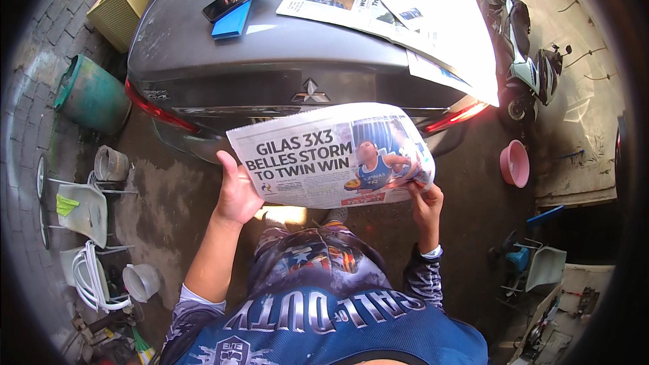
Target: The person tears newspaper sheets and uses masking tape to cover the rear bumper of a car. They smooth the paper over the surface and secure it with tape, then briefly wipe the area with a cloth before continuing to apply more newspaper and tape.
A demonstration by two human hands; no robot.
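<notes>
A folded newspaper section (304, 186) with a printed sports photo is held up in front of my body, level with the car's rear. My left hand (240, 192) supports its lower left edge, thumb raised and fingers hidden behind the sheet. At the lower right corner my right hand (427, 204) pinches the paper, which curls there. More newspaper sheets (399, 23) lie spread over the right part of the grey car's trunk lid (182, 47). A dark smartphone (235, 1) rests across a flat blue box (233, 21) on the lid's left part.
On the left stand a green drum (91, 91), a grey bucket (111, 163), a pale bucket (141, 282) and a chair with a coiled white hose (91, 277). To the right are a parked scooter (524, 61), a pink basin (516, 163) and another chair (545, 267).
</notes>
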